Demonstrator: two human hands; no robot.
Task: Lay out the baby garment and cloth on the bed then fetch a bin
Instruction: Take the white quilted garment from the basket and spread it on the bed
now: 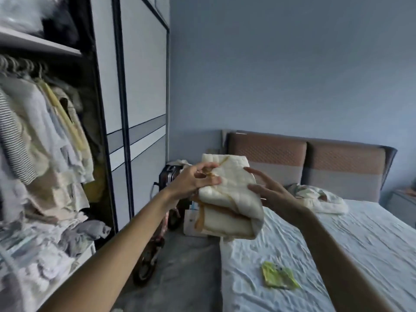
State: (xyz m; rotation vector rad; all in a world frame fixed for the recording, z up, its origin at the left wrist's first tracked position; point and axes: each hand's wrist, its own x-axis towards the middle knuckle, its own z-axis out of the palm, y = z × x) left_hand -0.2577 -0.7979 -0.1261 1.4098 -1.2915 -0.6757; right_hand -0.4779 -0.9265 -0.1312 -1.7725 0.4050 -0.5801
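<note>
A folded cream quilted cloth [229, 194] with tan trim is held up in the air between both hands, just over the near left edge of the bed [337, 244] and not yet touching it. The left hand [193, 179] is clamped on the cloth's upper left edge, thumb on top and fingers curled into the fold; the right hand [267, 190] lies against the right side with fingers spread, steadying it and not visibly pinching it. Whether this bundle is the baby garment, the cloth, or both folded together cannot be told. On the wrinkled pale sheet a small yellow-green item [279, 275] lies near the foot, well apart from the bundle, and a crumpled printed pillow or blanket [319, 199] sits by the padded headboard [315, 163]. To the left stands an open wardrobe [45, 131] with hanging clothes and a heap of laundry below; something wheeled rests on the floor between wardrobe and bed. The step in hand looks like the first one, bringing the fabric to the bed; next it probably wants lowering onto a bare stretch of sheet and opening flat, and no bin is in view yet
</note>
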